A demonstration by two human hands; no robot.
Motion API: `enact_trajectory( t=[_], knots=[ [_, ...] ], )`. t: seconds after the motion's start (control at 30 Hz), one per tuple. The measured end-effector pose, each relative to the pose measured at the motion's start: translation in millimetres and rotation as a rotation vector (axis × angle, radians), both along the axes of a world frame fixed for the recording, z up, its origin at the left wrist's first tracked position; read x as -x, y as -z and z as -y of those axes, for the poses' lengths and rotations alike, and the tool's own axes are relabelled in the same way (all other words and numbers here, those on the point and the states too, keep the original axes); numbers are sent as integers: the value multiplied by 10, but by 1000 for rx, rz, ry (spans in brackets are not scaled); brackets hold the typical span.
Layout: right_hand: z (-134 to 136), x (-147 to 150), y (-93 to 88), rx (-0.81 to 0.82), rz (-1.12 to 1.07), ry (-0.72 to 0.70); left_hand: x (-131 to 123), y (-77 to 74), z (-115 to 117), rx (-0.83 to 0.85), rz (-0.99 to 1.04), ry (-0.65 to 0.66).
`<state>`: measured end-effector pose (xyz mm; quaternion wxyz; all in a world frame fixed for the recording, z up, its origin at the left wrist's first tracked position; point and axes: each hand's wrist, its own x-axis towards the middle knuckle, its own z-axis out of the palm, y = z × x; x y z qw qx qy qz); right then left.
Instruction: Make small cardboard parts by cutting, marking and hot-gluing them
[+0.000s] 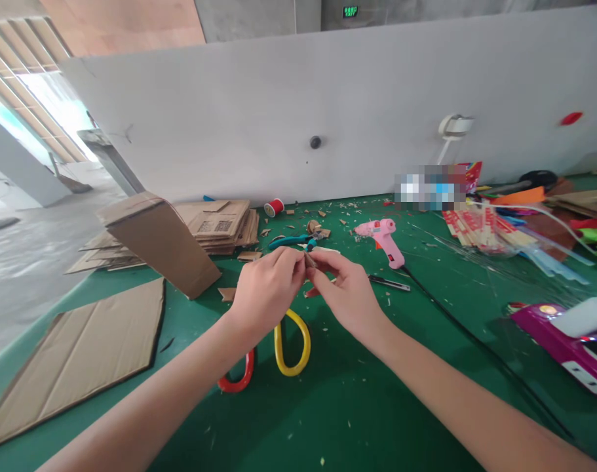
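Note:
Both of my hands meet above the middle of the table, fingertips pinched together on a small piece of cardboard [309,260]. My left hand [266,288] is closed on its left side, and my right hand [348,292] grips it from the right. Fingers cover most of the piece. Below them lies a pair of scissors with one yellow handle loop [307,341] and one red; the left forearm and hand hide part of it. Just beyond the fingers are teal-handled pliers [289,241]. A utility knife [389,282] rests to the right of my right hand.
A pink glue gun [389,242] trails a black cord to the right. Leftward stand a folded cardboard form [163,246], stacked cardboard [224,223] and a flat sheet [86,354]. A red thread spool [274,208] lies near the white wall. A purple iron [558,341] sits at right.

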<state>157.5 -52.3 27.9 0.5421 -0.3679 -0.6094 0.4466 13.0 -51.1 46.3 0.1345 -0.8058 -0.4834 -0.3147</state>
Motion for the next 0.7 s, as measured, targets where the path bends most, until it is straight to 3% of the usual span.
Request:
enact_trajectory(
  t=[0.2,0.53,0.7],
  knots=[
    [6,0,0,31,-37,-14,26,35,-8,-68,-116,-31],
    [11,-5,-2,-58,61,12,39,49,-31,-68,-99,17],
    [19,-1,-2,-23,99,36,19,91,-36,-48,-86,6]
  ],
)
